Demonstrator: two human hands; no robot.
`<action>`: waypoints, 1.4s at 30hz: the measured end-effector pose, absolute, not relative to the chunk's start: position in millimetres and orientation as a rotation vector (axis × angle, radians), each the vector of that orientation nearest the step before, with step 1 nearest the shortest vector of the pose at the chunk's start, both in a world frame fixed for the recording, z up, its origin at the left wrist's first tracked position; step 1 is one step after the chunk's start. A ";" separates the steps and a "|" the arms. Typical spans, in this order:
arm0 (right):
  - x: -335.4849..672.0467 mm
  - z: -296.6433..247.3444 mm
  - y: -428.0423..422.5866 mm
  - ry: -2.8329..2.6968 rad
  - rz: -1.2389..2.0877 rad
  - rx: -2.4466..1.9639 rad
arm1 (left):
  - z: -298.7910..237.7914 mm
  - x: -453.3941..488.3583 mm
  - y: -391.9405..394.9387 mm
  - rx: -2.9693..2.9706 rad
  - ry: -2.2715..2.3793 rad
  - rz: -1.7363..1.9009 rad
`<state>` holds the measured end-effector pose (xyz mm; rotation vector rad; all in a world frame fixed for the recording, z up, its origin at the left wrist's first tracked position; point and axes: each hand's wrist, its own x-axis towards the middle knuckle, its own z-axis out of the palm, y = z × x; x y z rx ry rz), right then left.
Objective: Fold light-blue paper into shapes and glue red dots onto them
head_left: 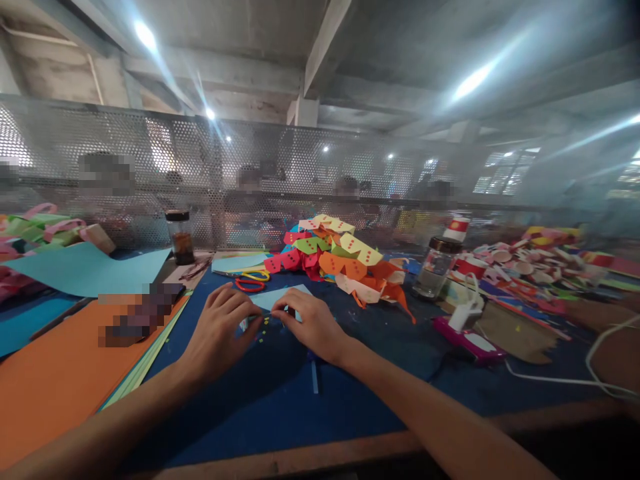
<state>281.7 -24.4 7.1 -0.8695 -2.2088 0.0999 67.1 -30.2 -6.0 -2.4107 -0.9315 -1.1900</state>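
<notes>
1. Head view: the left hand [225, 323] is half closed, its fingers curled and bent down toward the thumb, with a small gap showing under the palm side. A pale, shiny bit shows beneath the fingers; I cannot tell whether they grip it.
2. Head view: the right hand [310, 323] is bent inward with thumb and forefinger drawn close together – whether they pinch anything is too small to tell.
3. Head view: the light blue paper [267, 299] lies on the blue-topped bench [225, 407], between the two hands and just beyond their fingertips, its far corner reaching behind the right hand.
4. Head view: tiny yellow-green scraps [266, 327] lie between the hands, and a narrow blue strip [315, 377] lies nearer the wearer, below the right hand.
5. Head view: scissors [251, 285] with red and yellow handles rest beyond the left hand, beside the paper. Past the right hand sits a heap of folded, dotted paper shapes [343, 265] – and orange sheets [55, 373] lie to the left.
</notes>
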 end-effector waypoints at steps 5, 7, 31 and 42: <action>282.0 4.9 -22.5 -2.194 0.121 -0.868 | -8.4 65.4 -27.7 -2.427 -0.950 -1.212; 283.0 3.9 -21.0 -2.182 0.143 -0.869 | -8.0 64.6 -28.0 -2.428 -0.965 -1.211; 278.6 5.6 -26.3 -2.137 0.356 -0.841 | -12.7 67.9 -28.0 -2.523 -0.937 -1.283; 277.5 7.2 -28.8 -2.112 0.450 -0.850 | -13.1 71.2 -29.9 -2.569 -0.905 -1.323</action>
